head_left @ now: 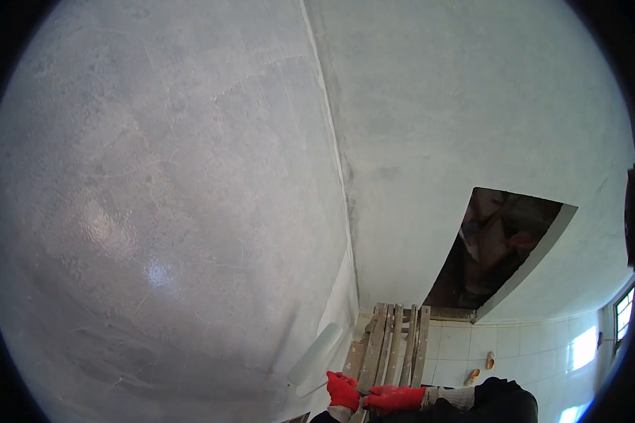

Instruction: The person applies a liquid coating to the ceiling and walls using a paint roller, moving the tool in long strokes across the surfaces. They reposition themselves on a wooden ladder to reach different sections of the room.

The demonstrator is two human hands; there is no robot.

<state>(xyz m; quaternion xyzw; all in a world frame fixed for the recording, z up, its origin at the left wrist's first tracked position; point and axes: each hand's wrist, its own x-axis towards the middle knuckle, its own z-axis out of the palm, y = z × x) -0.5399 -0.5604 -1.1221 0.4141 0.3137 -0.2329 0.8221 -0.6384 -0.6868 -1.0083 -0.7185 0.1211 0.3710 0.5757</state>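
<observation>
A white paint roller lies against the lower part of the grey-white wall in this view, tilted up to the right. Its thin frame runs down to my left hand, which wears a red glove and is closed around the handle. My right hand, also in a red glove, is wrapped round the handle's rear part, just right of the left. A pale knitted cuff and a dark sleeve show behind it.
A worn wooden plank bench stands below my hands. Two orange-brown shoes rest on the white tiled floor. To the right, the adjoining wall has a dark doorway; a bright window is at far right.
</observation>
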